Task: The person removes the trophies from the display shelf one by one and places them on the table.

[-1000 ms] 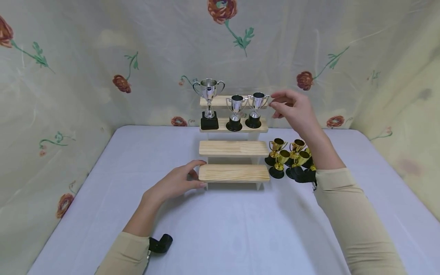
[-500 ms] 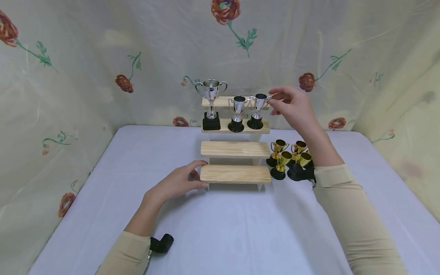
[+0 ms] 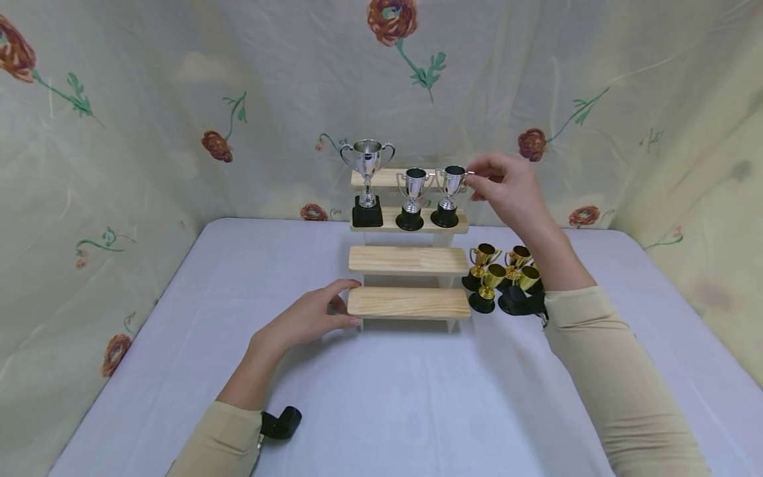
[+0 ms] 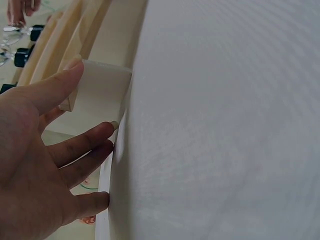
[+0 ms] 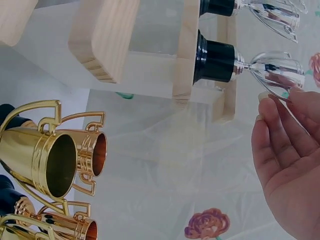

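A tiered display stand (image 3: pixel 408 301) with wooden steps and clear supports rises at the table's middle. My left hand (image 3: pixel 312 311) grips the left end of its lowest step, the thumb (image 4: pixel 65 82) on the step's edge. On the second step from the top are a larger silver trophy cup (image 3: pixel 366 159) and two small silver trophy cups. My right hand (image 3: pixel 509 189) pinches the outer handle of the rightmost small silver trophy cup (image 3: pixel 453 177). That cup stands upright, its black base (image 5: pixel 215 60) on the step in the right wrist view.
Several small gold trophy cups (image 3: pixel 492 275) with black bases stand close together right of the stand, partly hidden by my right forearm. A white cloth (image 3: pixel 387 397) covers the table. Behind hangs a curtain (image 3: pixel 286 79) printed with flowers.
My right thumb and fingers have come in from just beside the rightmost small silver cup and closed on its handle. The left hand keeps its place on the stand.
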Motion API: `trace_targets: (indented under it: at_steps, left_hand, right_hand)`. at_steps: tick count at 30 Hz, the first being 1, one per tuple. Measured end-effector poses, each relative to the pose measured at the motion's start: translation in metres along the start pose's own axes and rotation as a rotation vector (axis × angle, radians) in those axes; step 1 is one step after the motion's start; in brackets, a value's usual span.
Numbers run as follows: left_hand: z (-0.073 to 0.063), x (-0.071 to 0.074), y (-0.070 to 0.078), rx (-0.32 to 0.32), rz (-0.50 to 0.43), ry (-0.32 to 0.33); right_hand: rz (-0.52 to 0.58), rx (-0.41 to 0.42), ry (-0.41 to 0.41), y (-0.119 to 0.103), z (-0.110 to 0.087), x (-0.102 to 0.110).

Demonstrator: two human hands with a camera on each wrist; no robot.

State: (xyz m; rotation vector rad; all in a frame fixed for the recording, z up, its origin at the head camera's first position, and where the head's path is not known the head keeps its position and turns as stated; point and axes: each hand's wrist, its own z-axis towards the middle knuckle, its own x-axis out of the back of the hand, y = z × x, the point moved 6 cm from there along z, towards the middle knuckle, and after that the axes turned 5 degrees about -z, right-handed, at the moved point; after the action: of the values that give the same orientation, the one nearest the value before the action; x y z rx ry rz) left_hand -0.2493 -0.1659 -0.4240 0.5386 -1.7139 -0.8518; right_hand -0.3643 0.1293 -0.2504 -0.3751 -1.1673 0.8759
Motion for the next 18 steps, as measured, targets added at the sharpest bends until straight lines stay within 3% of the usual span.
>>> trace_targets:
  at_steps: [18]
  left_hand:
    - [-0.0014,-0.0010,0.0010,0.001,0.003,-0.002]
  right_hand:
    - [-0.004,0.015,0.035,-0.0025,-0.0079,0.0080]
